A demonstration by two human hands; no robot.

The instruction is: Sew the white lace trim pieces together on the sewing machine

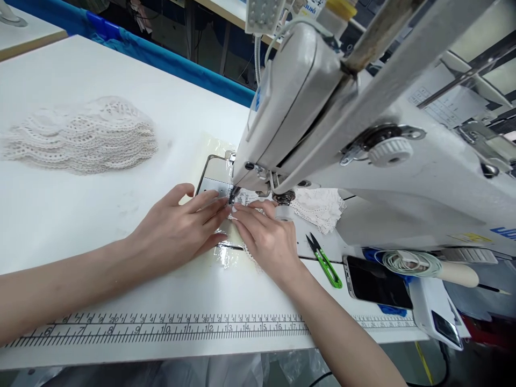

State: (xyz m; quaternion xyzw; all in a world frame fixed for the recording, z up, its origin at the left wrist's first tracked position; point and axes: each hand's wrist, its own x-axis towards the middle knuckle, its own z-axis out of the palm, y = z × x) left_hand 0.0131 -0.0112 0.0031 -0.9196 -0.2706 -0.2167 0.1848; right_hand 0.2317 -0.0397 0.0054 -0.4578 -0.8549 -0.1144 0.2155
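White eyelet lace trim (318, 207) lies on the bed of a white sewing machine (290, 97), passing by the needle and presser foot (234, 194). My left hand (181, 226) rests palm down left of the foot, its fingers stretched toward the fabric edge and apart from the thumb. From the front right, my right hand (268, 236) holds the lace close to the foot, fingertips together on its edge. The two hands' fingertips nearly meet there. Fingers cover most of the lace at the needle.
A stack of eyelet lace (80, 137) lies on the white table at left. Green thread snips (324, 260), a phone (377, 282) and a rolled tape (411, 263) lie to the right. A printed ruler (165, 329) runs along the front edge. The machine head overhangs my hands.
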